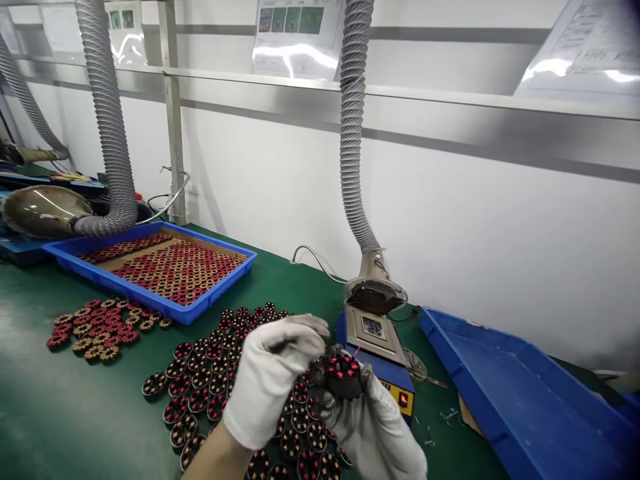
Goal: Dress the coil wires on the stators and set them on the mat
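Note:
My right hand (pixel 373 420), in a white glove with blackened fingertips, grips a small round motor stator (pixel 344 375). The stator has a black rim and red copper windings facing up, and a thin red wire end sticks up from it. My left hand (pixel 275 373), also gloved in white, is just left of and above the stator. Its fingers are curled together, and whatever they may pinch is hidden. Under both hands, many similar stators (pixel 200 378) with red or copper-coloured windings lie on the green table (pixel 45 413).
Behind my hands stands a blue solder pot (pixel 373 333) with a lit switch, under a fume extraction hose (pixel 353 133). At right is a blue tray (pixel 525 393); wire scraps lie beside it. Another blue tray (pixel 220 293) holds rows of wound cores, with a loose pile (pixel 100 330) in front.

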Tool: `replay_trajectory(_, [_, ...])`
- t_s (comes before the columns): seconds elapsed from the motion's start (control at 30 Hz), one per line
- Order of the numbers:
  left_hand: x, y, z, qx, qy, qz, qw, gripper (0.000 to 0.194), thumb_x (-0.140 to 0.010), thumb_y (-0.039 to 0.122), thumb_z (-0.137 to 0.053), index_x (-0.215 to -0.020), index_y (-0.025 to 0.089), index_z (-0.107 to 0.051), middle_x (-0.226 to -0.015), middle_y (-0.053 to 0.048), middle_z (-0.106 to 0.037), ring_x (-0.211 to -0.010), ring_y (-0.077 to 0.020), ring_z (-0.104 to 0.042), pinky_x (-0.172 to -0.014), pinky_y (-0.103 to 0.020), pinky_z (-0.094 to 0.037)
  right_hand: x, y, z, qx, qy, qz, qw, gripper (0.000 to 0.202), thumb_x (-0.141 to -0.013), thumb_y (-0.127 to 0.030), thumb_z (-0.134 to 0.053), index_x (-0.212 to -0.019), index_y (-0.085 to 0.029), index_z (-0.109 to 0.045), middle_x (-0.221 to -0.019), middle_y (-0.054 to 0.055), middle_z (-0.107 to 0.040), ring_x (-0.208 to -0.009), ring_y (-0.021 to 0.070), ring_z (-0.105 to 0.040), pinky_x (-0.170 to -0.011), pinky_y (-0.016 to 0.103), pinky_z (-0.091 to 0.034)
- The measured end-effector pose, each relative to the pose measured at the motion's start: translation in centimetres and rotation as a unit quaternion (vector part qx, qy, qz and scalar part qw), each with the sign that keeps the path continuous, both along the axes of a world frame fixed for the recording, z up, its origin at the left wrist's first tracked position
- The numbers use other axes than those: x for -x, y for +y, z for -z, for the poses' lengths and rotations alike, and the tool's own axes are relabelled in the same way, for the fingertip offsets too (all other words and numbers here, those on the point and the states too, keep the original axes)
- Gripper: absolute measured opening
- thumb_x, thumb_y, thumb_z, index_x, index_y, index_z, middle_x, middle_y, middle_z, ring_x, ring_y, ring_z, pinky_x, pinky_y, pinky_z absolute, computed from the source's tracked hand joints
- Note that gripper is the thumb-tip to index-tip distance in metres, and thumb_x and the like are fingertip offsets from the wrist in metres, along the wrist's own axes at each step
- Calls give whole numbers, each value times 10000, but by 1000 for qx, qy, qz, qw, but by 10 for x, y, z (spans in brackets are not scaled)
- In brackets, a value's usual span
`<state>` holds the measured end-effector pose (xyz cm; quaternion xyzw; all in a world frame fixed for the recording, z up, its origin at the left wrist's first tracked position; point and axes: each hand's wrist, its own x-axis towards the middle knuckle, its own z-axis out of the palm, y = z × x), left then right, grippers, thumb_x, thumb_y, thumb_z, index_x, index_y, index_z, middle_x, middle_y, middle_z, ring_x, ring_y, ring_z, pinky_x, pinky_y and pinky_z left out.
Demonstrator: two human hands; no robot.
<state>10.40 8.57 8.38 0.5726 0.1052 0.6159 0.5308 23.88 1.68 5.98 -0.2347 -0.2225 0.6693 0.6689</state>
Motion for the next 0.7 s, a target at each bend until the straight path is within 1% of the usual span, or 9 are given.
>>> replay_trajectory(0.07, [5,-1,-3,32,4,-8,999,229,-735,53,-522,-787,213,-676,-852,-3,-664,-804,-149,-612,-714,-181,-488,-2,-1,-1,3,5,-7,1000,321,-636,-320,-777,-941,-278,-689,-1033,7,-700,-885,167,-653,-796,301,-520])
replay_trajectory(0.17, [9,-2,-8,64,136,76,986,266,-699,64,-556,-893,203,-673,-1001,-27,-633,-803,-153,-612,-655,-177,-484,-4,-3,0,-5,6,-10,1000,327,-653,-314,-766,-967,-298,-679,-1066,-2,-687,-835,128,-662,-774,253,-524])
replay_trajectory(0.23, [7,-4,-11,79,190,110,972,240,-670,49,-557,-827,180,-684,-1003,-42,-625,-846,-170,-604,-677,-182,-475,-4,-2,2,-6,-7,5,1000,324,-653,-334,-762,-965,-310,-679,-1065,-6,-688,-842,121,-662,-791,241,-517])
replay_trajectory(0.37, [-2,-7,-11,79,137,105,982,215,-642,26,-515,-724,147,-673,-882,-56,-632,-861,-182,-590,-705,-194,-462,-3,-1,6,12,-85,108,990,391,-600,-385,-784,-966,-288,-683,-1090,7,-677,-1005,180,-616,-952,308,-436])
replay_trajectory(0.43, [-1,-8,-9,62,114,95,987,196,-656,33,-516,-710,151,-662,-868,-54,-627,-854,-185,-586,-738,-216,-461,-3,-1,6,5,-122,136,983,429,-567,-404,-797,-962,-278,-686,-1115,24,-664,-1095,221,-564,-997,358,-397])
replay_trajectory(0.5, [3,-9,-7,52,76,68,993,177,-711,60,-517,-729,178,-647,-882,-37,-624,-893,-183,-575,-775,-224,-454,-5,-2,7,-4,-132,130,983,409,-582,-413,-786,-958,-286,-686,-1099,28,-670,-1084,225,-570,-985,379,-409])
replay_trajectory(0.6, [11,-7,-8,68,34,15,997,166,-775,101,-522,-808,219,-634,-970,-8,-621,-955,-163,-562,-795,-196,-442,-7,-5,8,-8,-94,76,993,357,-622,-400,-763,-959,-318,-681,-1051,6,-690,-961,188,-634,-873,335,-496])
replay_trajectory(0.63, [11,-7,-10,80,55,15,995,191,-765,91,-535,-850,228,-638,-998,-3,-619,-933,-151,-569,-772,-178,-445,-7,-5,8,-8,-82,61,995,353,-630,-399,-758,-966,-324,-678,-1056,3,-688,-931,182,-646,-840,324,-512])
replay_trajectory(0.7, [10,-8,-13,86,132,58,986,256,-720,45,-538,-868,217,-655,-1009,-9,-619,-859,-132,-585,-705,-158,-452,-5,-5,7,-12,-88,70,994,379,-624,-405,-759,-982,-312,-674,-1085,18,-676,-934,192,-645,-835,330,-515])
